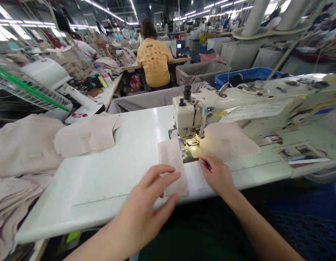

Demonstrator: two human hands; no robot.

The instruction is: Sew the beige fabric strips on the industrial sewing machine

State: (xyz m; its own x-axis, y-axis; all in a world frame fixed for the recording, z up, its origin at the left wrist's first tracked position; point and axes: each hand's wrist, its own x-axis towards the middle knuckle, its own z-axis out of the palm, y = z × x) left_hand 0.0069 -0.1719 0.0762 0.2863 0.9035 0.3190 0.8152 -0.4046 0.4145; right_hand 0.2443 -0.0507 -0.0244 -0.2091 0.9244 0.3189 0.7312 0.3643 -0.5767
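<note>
My left hand (153,203) is open, its thumb and fingers apart, in front of a narrow beige fabric piece (170,154) whose near part it partly covers. Close to the sewing machine's metal plate (190,155), my right hand (218,174) is closed, fingertips pressed together at the near left corner of a larger beige fabric panel (229,141). Something small and dark shows between those fingers, too little to name. The sewing machine (185,116) stands over the plate, its needle area lit, and the two fabrics lie on either side of it.
Stacked beige fabric pieces (86,136) lie at the table's left, with more cloth (24,145) beside them. A white fan (45,74) stands behind. A small parts tray (303,156) is set at the right. Beyond the table are a grey cloth bin (154,95) and a seated person (154,59).
</note>
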